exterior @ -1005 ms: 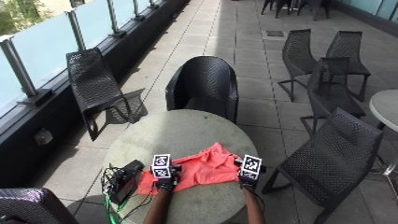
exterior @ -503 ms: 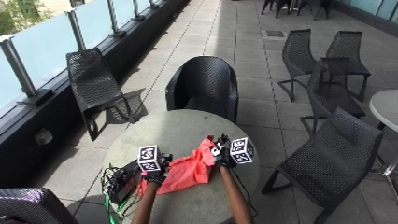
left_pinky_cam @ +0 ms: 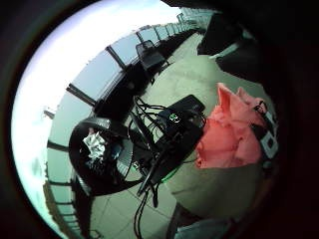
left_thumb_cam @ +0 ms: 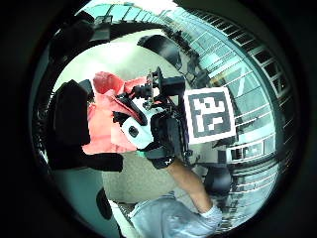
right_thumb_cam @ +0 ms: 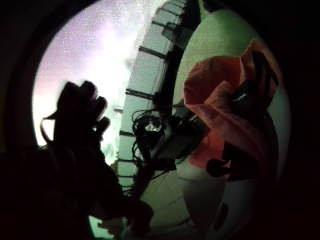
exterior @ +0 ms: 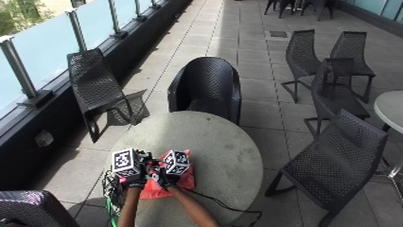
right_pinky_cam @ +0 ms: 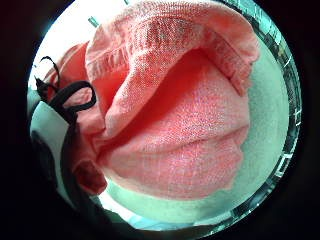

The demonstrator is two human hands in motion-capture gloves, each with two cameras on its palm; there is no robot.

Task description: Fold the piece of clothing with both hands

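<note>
This is an outdoor terrace or balcony seating area, the kind attached to a café or an office building. The floor is laid with large grey paving tiles running away in a long strip. Along one side runs a glass balustrade held by metal posts, with greenery showing beyond it. Several black woven-mesh chairs stand about, some drawn up to a round grey stone-look table, and the rim of a second round table shows at the edge. Daylight falls across the paving.
</note>
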